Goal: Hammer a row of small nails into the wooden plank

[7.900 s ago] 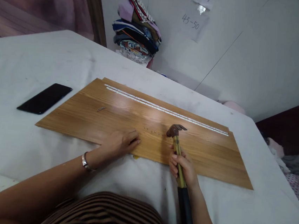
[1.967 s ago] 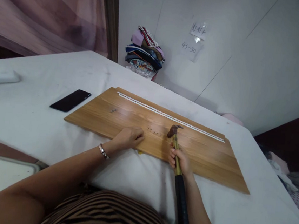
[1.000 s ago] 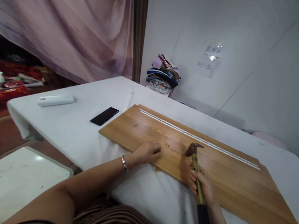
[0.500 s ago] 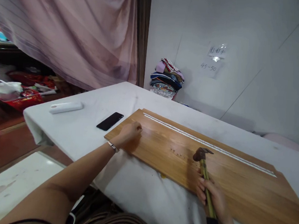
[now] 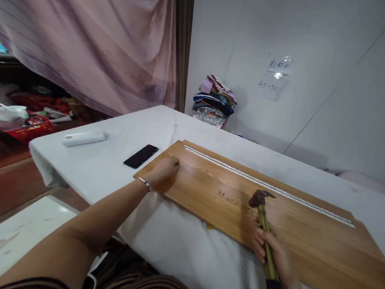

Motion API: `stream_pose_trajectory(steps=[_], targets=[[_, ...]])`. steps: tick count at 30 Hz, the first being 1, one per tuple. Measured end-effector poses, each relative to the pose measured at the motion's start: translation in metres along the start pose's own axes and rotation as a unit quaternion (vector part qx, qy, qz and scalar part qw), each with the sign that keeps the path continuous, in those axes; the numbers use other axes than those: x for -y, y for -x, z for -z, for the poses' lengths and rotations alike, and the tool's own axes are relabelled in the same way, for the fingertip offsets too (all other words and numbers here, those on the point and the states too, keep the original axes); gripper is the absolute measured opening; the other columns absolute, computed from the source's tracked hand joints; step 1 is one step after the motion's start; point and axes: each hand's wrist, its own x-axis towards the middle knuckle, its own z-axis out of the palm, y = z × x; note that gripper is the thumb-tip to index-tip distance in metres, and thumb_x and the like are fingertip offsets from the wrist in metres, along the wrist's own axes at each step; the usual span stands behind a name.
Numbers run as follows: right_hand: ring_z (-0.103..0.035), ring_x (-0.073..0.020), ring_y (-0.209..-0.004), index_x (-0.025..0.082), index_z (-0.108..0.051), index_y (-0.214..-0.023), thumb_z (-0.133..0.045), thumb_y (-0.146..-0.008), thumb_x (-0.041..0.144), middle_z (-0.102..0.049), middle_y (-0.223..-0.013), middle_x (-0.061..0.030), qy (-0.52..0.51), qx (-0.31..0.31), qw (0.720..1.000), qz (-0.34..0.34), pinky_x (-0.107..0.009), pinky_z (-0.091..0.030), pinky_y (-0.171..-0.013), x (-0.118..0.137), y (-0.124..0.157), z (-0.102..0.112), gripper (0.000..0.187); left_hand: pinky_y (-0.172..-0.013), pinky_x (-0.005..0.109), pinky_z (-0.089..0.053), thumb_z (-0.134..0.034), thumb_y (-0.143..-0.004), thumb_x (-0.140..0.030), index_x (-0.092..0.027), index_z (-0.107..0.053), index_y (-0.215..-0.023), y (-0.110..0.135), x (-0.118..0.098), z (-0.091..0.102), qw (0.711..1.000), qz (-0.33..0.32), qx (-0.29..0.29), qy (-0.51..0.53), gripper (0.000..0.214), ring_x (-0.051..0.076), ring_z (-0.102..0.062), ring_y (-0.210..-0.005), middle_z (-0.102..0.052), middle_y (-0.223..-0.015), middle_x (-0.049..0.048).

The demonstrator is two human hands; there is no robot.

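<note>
My right hand [image 5: 271, 247] is wrapped round the handle of a claw hammer [image 5: 264, 222], whose rusty head is raised over the wooden board [image 5: 309, 237]. Over the board's left end, my left hand [image 5: 167, 167] is closed in a pinch. A tiny pale tip shows at its fingers, which looks like a nail [image 5: 181, 165]; most of it is hidden. Between the two hands, several small nails [image 5: 225, 196] lie loose on the board. Along the board's far side runs a white measuring strip [image 5: 266, 184].
Left of the board, a black phone [image 5: 141, 156] and a long white case [image 5: 84, 138] lie on the white-covered table [image 5: 107, 181]. A white stool [image 5: 17, 232] stands at lower left. Folded clothes [image 5: 214, 101] are stacked by the wall beyond the table.
My left arm has shifted very slightly leftward, its fingers still pinched over the board's left end. The hammer and my right hand have stayed in place.
</note>
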Motion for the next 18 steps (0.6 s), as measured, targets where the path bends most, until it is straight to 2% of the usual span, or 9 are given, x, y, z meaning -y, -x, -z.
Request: stream_pose_trajectory(steps=[8, 14, 18], targets=[[-0.035, -0.0062, -0.031, 0.02, -0.057, -0.112, -0.076, -0.061, 0.042, -0.042, -0.048, 0.0099, 0.007, -0.005, 1.0, -0.001, -0.017, -0.027, -0.029, 0.005, 0.002, -0.005, 0.059, -0.074, 0.029, -0.047, -0.051, -0.084, -0.038, -0.017, -0.065, -0.091, -0.01, 0.018, -0.003, 1.0, 0.009, -0.012, -0.006, 0.026, 0.021, -0.064, -0.085, -0.07, -0.099, 0.0099], [-0.035, -0.0068, -0.031, 0.019, -0.057, -0.111, -0.077, -0.059, 0.041, -0.042, -0.047, 0.0099, 0.013, -0.01, 1.0, -0.005, -0.018, -0.027, -0.029, 0.006, 0.002, -0.005, 0.06, -0.073, 0.028, -0.048, -0.053, -0.079, -0.028, -0.017, -0.067, -0.084, -0.018, 0.011, 0.0, 0.999, 0.0, 0.017, -0.027, 0.019, 0.021, -0.064, -0.083, -0.072, -0.092, 0.0093], [-0.036, -0.0068, -0.032, 0.019, -0.058, -0.102, -0.074, -0.064, 0.037, -0.042, -0.048, 0.0093, 0.014, 0.015, 1.0, 0.005, -0.018, -0.027, -0.03, 0.01, 0.003, -0.009, 0.045, -0.073, 0.03, -0.048, -0.051, -0.077, -0.02, -0.017, -0.067, -0.078, -0.019, 0.006, 0.006, 0.999, -0.02, 0.017, -0.032, 0.017, 0.023, -0.065, -0.082, -0.071, -0.088, 0.0112]])
